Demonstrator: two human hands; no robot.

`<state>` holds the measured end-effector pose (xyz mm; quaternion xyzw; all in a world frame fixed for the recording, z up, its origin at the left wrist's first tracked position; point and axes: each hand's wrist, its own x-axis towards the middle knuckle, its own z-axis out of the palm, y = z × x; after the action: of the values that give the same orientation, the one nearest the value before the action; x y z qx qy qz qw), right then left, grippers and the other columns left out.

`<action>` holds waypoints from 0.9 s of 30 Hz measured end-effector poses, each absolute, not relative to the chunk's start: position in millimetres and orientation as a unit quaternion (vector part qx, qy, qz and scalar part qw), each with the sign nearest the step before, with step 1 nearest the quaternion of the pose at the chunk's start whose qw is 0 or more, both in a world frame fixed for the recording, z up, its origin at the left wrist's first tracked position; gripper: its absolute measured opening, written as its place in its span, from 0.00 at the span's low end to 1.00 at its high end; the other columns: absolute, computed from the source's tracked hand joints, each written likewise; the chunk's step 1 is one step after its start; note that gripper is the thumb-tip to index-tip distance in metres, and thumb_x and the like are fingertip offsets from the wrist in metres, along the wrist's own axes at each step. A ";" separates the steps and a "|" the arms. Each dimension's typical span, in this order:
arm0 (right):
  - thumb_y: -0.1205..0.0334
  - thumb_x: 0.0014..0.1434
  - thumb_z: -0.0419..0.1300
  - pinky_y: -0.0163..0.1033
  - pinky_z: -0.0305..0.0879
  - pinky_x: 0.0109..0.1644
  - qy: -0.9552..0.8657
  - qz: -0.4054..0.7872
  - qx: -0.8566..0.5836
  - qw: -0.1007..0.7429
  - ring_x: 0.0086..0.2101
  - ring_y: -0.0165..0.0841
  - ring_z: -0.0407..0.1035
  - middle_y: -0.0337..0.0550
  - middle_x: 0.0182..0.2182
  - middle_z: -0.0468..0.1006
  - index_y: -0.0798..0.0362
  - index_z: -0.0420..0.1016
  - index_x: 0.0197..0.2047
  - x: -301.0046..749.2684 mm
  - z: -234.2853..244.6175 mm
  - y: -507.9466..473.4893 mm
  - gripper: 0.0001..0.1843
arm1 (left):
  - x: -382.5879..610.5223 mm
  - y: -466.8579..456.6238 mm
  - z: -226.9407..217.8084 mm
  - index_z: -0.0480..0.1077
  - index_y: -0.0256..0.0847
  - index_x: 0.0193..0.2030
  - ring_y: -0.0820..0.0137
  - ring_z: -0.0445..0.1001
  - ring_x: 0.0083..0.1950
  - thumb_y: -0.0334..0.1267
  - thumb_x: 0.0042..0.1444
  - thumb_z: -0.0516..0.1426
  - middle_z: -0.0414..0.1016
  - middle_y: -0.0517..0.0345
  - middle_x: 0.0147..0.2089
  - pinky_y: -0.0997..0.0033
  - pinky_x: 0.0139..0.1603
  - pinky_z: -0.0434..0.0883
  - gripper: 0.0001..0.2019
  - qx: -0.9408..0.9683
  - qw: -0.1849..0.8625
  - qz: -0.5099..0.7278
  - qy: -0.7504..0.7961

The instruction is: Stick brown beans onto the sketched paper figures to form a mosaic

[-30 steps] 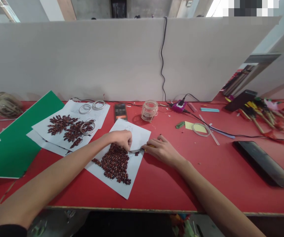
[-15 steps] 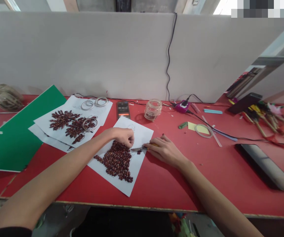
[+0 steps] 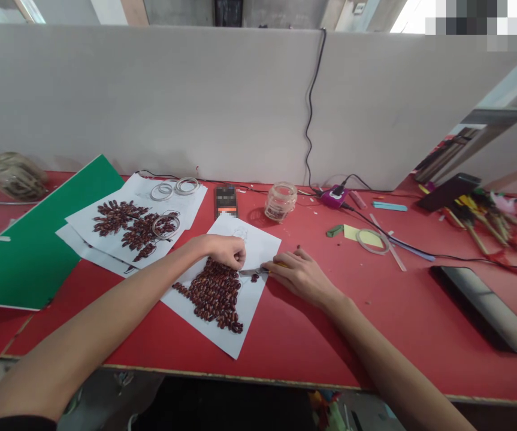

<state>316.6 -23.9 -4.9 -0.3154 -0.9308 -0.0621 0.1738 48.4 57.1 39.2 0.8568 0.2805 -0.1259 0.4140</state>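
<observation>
A white sheet with a pencil drawing [image 3: 262, 242] lies on the red table, partly covered by a dense patch of glossy dark-brown seeds [image 3: 215, 293]. At the patch's upper edge rests my left hand [image 3: 227, 250], fingers curled in a pinch; whatever they may hold is hidden. My right hand [image 3: 301, 272] lies at the sheet's right edge, closed around a utility knife [image 3: 280, 264] with a yellow handle. Its thin metal blade points left towards my left fingertips. A few loose seeds [image 3: 254, 278] sit just below the blade.
Behind the sheet stand a clear jar [image 3: 280, 202] with seeds and a phone [image 3: 226, 200]. On the left are papers with seed pictures [image 3: 100, 236], rings of tape [image 3: 187, 186] and a green board [image 3: 29, 251]. A purple adapter [image 3: 333, 196], cables and a black device [image 3: 487, 308] lie right.
The view has shifted slightly. Both hands stay almost in place; the knife's blade still reaches towards my left fingertips.
</observation>
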 end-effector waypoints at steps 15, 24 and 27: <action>0.59 0.77 0.51 0.43 0.56 0.45 -0.930 -0.035 -0.318 0.184 0.37 0.34 0.74 0.47 0.43 0.83 0.50 0.81 0.55 321.9 -6.4 -21.9 0.17 | 50.2 59.8 41.7 0.79 0.35 0.32 0.74 0.65 0.29 0.30 0.52 0.59 0.72 0.63 0.27 0.76 0.30 0.60 0.06 0.849 0.406 -0.151 0.301; 0.60 0.77 0.52 0.43 0.55 0.45 -0.932 -0.043 -0.319 0.164 0.38 0.34 0.74 0.48 0.44 0.83 0.49 0.80 0.56 320.6 -7.1 -23.3 0.16 | 52.1 57.2 42.2 0.77 0.36 0.30 0.75 0.62 0.27 0.28 0.51 0.58 0.70 0.65 0.25 0.75 0.29 0.58 0.05 0.860 0.388 -0.153 0.295; 0.61 0.76 0.52 0.43 0.55 0.45 -0.932 -0.043 -0.322 0.163 0.36 0.34 0.73 0.48 0.44 0.83 0.49 0.80 0.56 320.2 -6.6 -23.3 0.16 | 51.8 56.5 40.8 0.77 0.36 0.29 0.75 0.62 0.27 0.28 0.52 0.58 0.68 0.66 0.25 0.75 0.29 0.58 0.06 0.864 0.384 -0.149 0.291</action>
<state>320.2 -23.3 -6.6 -0.3225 -0.9315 -0.0425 0.1627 51.8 56.5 40.8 0.8636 0.2906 -0.1488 0.3842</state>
